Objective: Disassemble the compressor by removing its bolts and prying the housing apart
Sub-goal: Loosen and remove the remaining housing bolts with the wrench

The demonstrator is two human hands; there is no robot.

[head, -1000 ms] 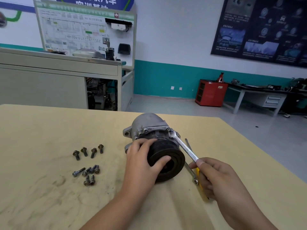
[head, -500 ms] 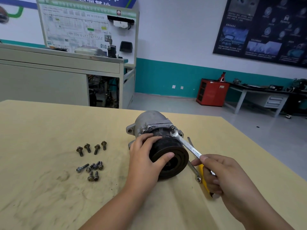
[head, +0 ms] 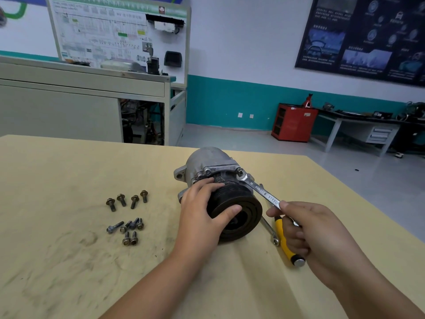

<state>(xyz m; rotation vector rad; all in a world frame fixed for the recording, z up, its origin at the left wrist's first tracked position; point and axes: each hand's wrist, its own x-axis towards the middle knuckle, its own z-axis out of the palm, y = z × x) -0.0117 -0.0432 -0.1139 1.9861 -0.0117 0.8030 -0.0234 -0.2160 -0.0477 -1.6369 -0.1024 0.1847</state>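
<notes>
Grey metal compressor point(head: 208, 164) with black pulley gripped by left hand point(head: 202, 212); right hand point(head: 310, 229) holds steel wrench point(head: 259, 188) on its bolt point(head: 239, 172).

white-and-teal wall point(head: 241, 65), grey floor point(head: 230, 139), red cabinet point(head: 293, 122).

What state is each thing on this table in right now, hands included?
compressor: lying on its side, housing closed.
bolt: seated in the housing.
wrench: open end fitted on that bolt.
loose bolts: removed, lying on the table.
screwdriver: lying on the table.
left hand: grips the pulley.
right hand: holds the wrench.
</notes>
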